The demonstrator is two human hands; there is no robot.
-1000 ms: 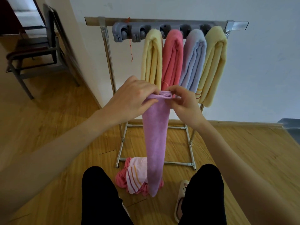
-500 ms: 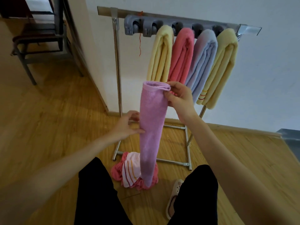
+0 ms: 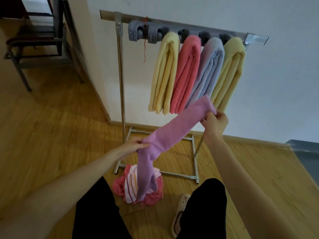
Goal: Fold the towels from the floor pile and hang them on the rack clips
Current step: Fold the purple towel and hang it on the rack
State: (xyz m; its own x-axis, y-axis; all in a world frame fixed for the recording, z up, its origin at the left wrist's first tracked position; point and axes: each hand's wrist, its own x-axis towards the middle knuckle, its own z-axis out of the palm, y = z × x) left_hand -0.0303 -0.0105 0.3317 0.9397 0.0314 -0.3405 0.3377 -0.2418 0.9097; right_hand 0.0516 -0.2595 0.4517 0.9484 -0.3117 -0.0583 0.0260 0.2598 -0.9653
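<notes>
Purple towel (image 3: 174,130) now slanted, left hand (image 3: 133,147) to right hand (image 3: 215,121).

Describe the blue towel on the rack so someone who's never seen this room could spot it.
Find the metal rack against the white wall, with four folded towels hanging from grey clips. The lavender-blue towel hangs third from the left, between a coral-pink towel and a yellow towel.

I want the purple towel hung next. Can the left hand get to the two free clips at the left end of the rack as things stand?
Probably yes, once freed. The two empty clips stand open with nothing before them, but the left hand is low, gripping the purple towel mid-length, while the right hand holds its top end.
</notes>
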